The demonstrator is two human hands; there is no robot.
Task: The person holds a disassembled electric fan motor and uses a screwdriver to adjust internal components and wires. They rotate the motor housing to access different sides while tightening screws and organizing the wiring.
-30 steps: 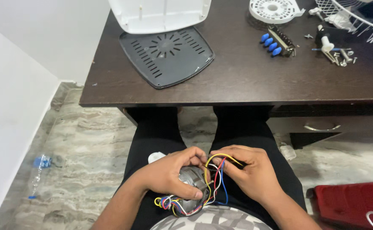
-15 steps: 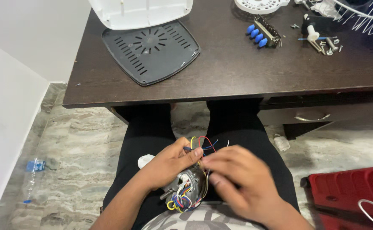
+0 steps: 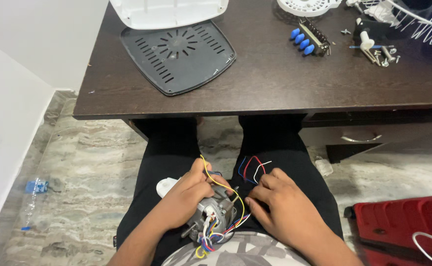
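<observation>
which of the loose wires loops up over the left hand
The yellow wire: it arcs over the left hand, while the red, blue and white wires fan out by the right hand.

Packages, labels, signs, screens: one item.
Clear plastic bottle (image 3: 32, 204) with blue label, lying on the marble floor, well left of the dark table (image 3: 275, 83).

The single view comes from a camera on the person's head, looking steeply down and forward. Nearest to it, at the bottom edge, lies the lap; beyond the knees stands the dark wooden table (image 3: 275, 79), whose near edge crosses the middle and whose top fills the upper part. Marbled floor (image 3: 97, 172) shows below the table on both sides.
</observation>
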